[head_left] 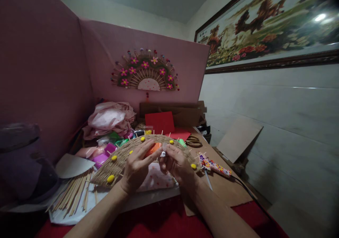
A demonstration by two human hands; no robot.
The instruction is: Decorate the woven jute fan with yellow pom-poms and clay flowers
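As my left hand grips this orange packet, likely light, squishy, my right hand pinches its clear plastic edge, probably the best hold.

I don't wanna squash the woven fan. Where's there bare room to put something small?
Bare brown cardboard lies between the flowery tool and the red cloth, though a black cord crosses its right side. The red cloth also lies bare between the forearms. It's crowded on the left, with sticks and pink cloth, and behind the woven fan, with red sheets.
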